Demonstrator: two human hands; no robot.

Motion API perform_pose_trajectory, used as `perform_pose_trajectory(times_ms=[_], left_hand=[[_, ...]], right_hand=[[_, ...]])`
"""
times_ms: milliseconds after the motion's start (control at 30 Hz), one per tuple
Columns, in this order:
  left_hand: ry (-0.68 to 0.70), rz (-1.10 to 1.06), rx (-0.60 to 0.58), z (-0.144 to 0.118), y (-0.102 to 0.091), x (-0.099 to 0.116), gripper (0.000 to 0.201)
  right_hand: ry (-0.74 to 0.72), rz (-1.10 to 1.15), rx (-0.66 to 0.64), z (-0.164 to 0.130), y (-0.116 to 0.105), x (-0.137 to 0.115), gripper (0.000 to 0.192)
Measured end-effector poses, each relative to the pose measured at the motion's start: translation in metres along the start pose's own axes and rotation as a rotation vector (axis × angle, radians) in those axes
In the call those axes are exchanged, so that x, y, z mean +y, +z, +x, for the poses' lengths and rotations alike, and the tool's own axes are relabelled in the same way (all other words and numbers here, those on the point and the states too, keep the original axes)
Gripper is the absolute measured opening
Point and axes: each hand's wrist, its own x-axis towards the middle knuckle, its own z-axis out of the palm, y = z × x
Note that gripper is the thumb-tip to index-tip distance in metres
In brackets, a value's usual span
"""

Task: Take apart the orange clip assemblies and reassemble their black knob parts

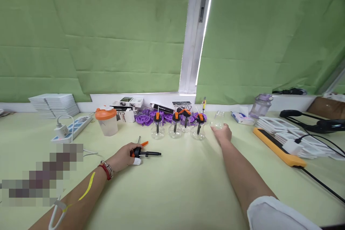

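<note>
Your worktop point(172, 187) is a pale green surface running back to a white sill under green blinds point(107, 43); a white window frame point(192, 32) splits the blinds, with a strip of daylight beside it. Your left hand point(124, 156) rests near the middle of the worktop, fingers curled around a black and orange pump head point(145, 152) whose tube points right. Your right hand point(223, 133) reaches toward the back edge, touching a clear empty bottle point(217, 120); whether it grips the glass, I cannot tell. Just left of that bottle stand three clear bottles with pump tops point(175, 127) in a row, purple gear parts point(147, 118) behind them. Toward the back left sit an orange-lidded cup point(106, 120), a power strip point(71, 127) and a white paper stack point(54, 104); at the right edge lie a yellow-edged device point(280, 147) and black cables point(323, 185).
</note>
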Motion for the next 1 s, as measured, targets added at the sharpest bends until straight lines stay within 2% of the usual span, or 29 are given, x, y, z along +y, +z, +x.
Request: perform_pose_trajectory(times_ms=[200, 333, 433, 500, 600, 700, 800, 1000], left_hand=[[-0.029, -0.031, 0.045, -0.004, 0.005, 0.003, 0.063], [-0.027, -0.090, 0.020, -0.007, 0.004, 0.005, 0.064], [-0.026, -0.109, 0.034, -0.011, 0.003, 0.009, 0.062], [-0.033, -0.118, 0.057, -0.014, 0.004, 0.012, 0.062], [-0.049, -0.131, 0.106, -0.019, 0.009, 0.016, 0.062], [-0.065, -0.152, 0.158, -0.023, 0.016, 0.017, 0.060], [-0.077, -0.186, 0.189, -0.024, 0.019, 0.017, 0.056], [-0.074, -0.287, 0.186, -0.009, 0.012, 0.026, 0.051]], right_hand=[[-0.021, 0.150, 0.094, -0.024, -0.035, 0.011, 0.080], [-0.181, 0.435, 0.153, -0.058, -0.058, -0.004, 0.077], [-0.314, 0.632, 0.027, -0.096, -0.070, -0.028, 0.074], [-0.392, 0.741, -0.143, -0.126, -0.074, -0.045, 0.076], [-0.393, 0.793, -0.388, -0.168, -0.074, -0.059, 0.073], [-0.323, 0.800, -0.604, -0.194, -0.069, -0.061, 0.074], [-0.213, 0.820, -0.706, -0.197, -0.064, -0.057, 0.074], [-0.018, 0.854, -0.803, -0.169, -0.060, -0.067, 0.071]])
